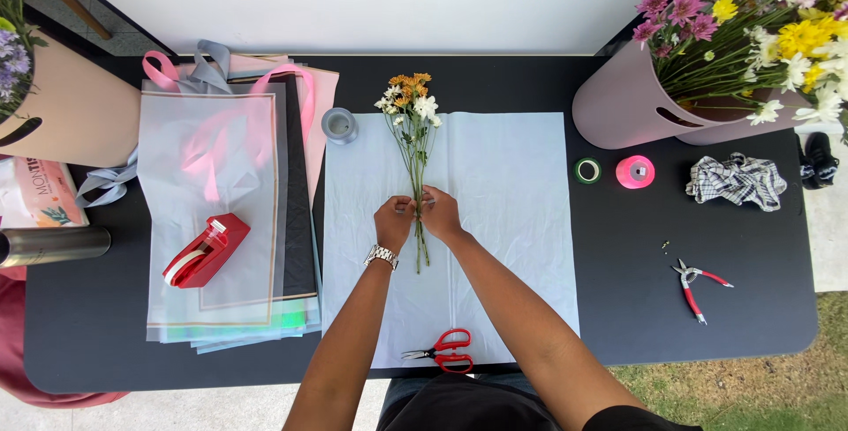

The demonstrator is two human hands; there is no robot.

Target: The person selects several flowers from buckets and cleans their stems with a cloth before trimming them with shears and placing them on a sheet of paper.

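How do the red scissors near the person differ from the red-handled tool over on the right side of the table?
The scissors lie on the pale blue paper sheet; the pliers-like tool lies on the bare black table. The scissors have broad looped handles; the tool has thin straight ones, spread apart. The scissors' blades point left; the tool's tip points up-left. Both have red handles and lie untouched.

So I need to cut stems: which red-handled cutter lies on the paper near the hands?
The red-handled scissors, on the pale blue paper sheet below both hands. The red-handled pliers lie on bare black table, far right.
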